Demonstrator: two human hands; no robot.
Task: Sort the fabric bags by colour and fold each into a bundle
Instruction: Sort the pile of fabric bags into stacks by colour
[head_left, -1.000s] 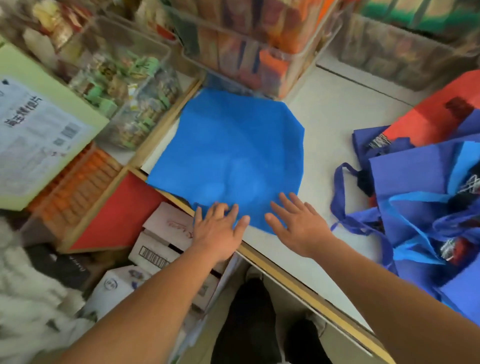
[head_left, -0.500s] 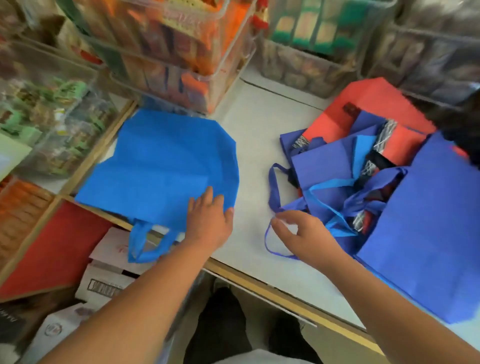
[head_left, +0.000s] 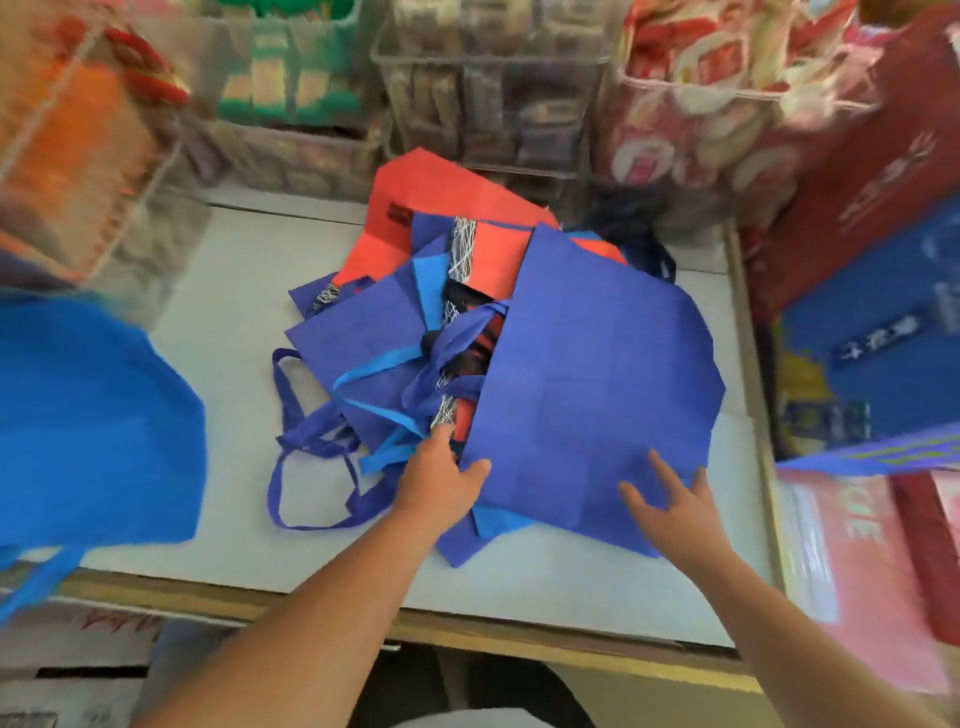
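The large purple-blue bag (head_left: 597, 384) tops the bag pile (head_left: 415, 353) on the desk (head_left: 223, 322). Left hand (head_left: 441, 480) pinches its near-left edge; right hand (head_left: 670, 512) lies open on its near corner. Best lift it clear slowly, so tangled handles (head_left: 291, 447) left of it don't drag.

Both bare forearms reached fwd from the bottom edge. Left hand (head_left: 441, 480) lay palm down, thumb spread right, fingertips hidden. Right hand (head_left: 670, 506) was open, fingers (head_left: 660, 467) splayed and slightly curled, gripping nothing.
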